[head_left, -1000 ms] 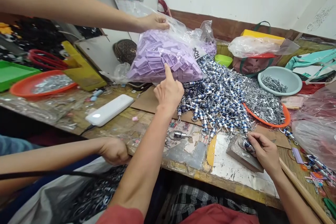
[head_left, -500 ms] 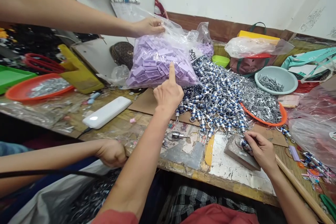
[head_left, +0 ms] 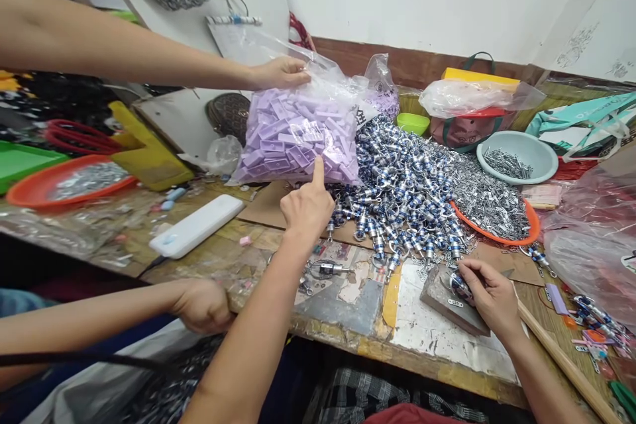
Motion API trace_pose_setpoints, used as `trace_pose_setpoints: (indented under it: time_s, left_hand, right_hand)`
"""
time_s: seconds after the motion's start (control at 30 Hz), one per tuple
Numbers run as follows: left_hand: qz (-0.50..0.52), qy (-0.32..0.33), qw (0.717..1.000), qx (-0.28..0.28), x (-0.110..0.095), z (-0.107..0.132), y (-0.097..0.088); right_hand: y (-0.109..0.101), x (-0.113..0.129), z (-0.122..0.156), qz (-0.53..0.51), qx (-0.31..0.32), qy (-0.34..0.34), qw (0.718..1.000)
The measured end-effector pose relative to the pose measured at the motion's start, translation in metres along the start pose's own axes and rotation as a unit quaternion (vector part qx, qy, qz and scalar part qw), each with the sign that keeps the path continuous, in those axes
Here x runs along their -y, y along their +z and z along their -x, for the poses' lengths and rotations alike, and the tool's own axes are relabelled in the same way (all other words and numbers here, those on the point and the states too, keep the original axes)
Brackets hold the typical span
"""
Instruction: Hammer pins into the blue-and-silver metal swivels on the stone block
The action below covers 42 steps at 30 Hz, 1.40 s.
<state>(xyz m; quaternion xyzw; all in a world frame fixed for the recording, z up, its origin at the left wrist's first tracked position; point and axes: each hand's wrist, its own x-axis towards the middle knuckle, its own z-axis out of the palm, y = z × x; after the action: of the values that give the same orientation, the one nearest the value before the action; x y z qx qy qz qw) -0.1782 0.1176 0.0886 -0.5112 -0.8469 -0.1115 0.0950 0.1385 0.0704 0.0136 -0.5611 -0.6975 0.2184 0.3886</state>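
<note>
My left hand (head_left: 307, 207) points with its index finger stretched out and the other fingers curled, and holds nothing. Its fingertip is at the lower front of a clear plastic bag (head_left: 298, 136) full of lilac rectangular pieces; whether it touches the bag I cannot tell. Another person's hand (head_left: 281, 74) grips the top of this bag from the left. At the right, my right hand (head_left: 489, 295) pinches a blue-and-silver keychain (head_left: 461, 285) on a grey block (head_left: 454, 308). A small metal tag (head_left: 455, 303) lies on the block's front part.
Behind the block spreads a heap of blue-and-silver keychains (head_left: 402, 185). An orange tray (head_left: 532, 222) of metal tags and a pale blue bowl (head_left: 544, 162) stand to its right. A white oblong device (head_left: 196, 226), another person's fist (head_left: 203, 305) and a wooden handle (head_left: 561, 358) are near the table edge.
My left fingertip has moved down along the bag's front, and the bag hangs slightly lower. My right hand stays at the block with the keychain. The whole view has shifted slightly.
</note>
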Motion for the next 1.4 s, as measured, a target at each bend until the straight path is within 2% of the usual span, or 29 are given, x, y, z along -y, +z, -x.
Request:
trace_pose_setpoints:
  time_s: [0.13, 0.23, 0.3, 0.4, 0.5, 0.67, 0.73, 0.83, 0.87, 0.97, 1.1, 1.13, 1.23, 1.3, 1.4]
  left_hand:
    - [0.003, 0.005, 0.999, -0.041, -0.002, 0.005, -0.008]
    - [0.009, 0.064, 0.996, -0.069, -0.02, -0.003, -0.019]
    - [-0.004, 0.101, 0.994, -0.036, -0.037, -0.017, -0.025]
    - [-0.015, 0.107, 0.994, 0.019, -0.057, -0.04, -0.025]
    - [-0.015, 0.097, 0.993, 0.059, -0.061, -0.045, -0.016]
    - [-0.006, 0.075, 0.995, 0.061, -0.034, -0.004, 0.001]
    - [0.002, 0.041, 0.998, 0.038, -0.019, 0.008, 0.001]
    - [0.039, -0.059, 0.997, -0.043, 0.003, 0.005, -0.005]
    - [0.049, -0.083, 0.994, -0.05, 0.009, 0.0, -0.007]
    - [0.063, -0.089, 0.994, -0.023, 0.023, -0.013, -0.013]
    - [0.09, -0.123, 0.983, -0.106, 0.033, -0.001, -0.005]
    - [0.101, -0.135, 0.979, -0.111, 0.035, 0.005, -0.001]
    - [0.138, -0.149, 0.976, -0.073, 0.044, 0.021, 0.014]
    - [0.161, -0.15, 0.973, -0.073, 0.048, 0.028, 0.02]
    - [0.188, -0.129, 0.972, -0.061, 0.041, 0.043, 0.022]
  right_hand:
    - [0.0, -0.001, 0.001, 0.003, 0.006, -0.01, 1.0]
    - [0.0, -0.003, 0.001, 0.005, 0.013, -0.01, 1.0]
    - [0.0, -0.003, 0.001, 0.006, 0.018, -0.007, 1.0]
    - [0.0, -0.003, 0.001, 0.005, 0.018, -0.009, 1.0]
    - [0.001, -0.003, 0.002, 0.001, 0.014, -0.009, 1.0]
    - [0.001, -0.002, 0.002, 0.002, 0.011, -0.017, 1.0]
    - [-0.001, -0.001, 0.002, 0.005, 0.011, -0.018, 1.0]
    - [-0.002, -0.001, 0.001, 0.004, 0.012, -0.016, 1.0]
    - [-0.002, -0.001, 0.001, 0.003, 0.012, -0.016, 1.0]
    - [-0.001, -0.002, 0.001, 0.0, 0.01, -0.022, 1.0]
    - [0.0, -0.002, 0.001, -0.003, 0.009, -0.021, 1.0]
    - [0.0, -0.002, 0.001, -0.004, 0.009, -0.021, 1.0]
    - [0.0, 0.0, 0.001, -0.007, 0.012, -0.019, 1.0]
    - [-0.001, 0.001, 0.001, -0.009, 0.015, -0.015, 1.0]
    - [0.0, 0.0, 0.001, -0.014, 0.016, -0.011, 1.0]
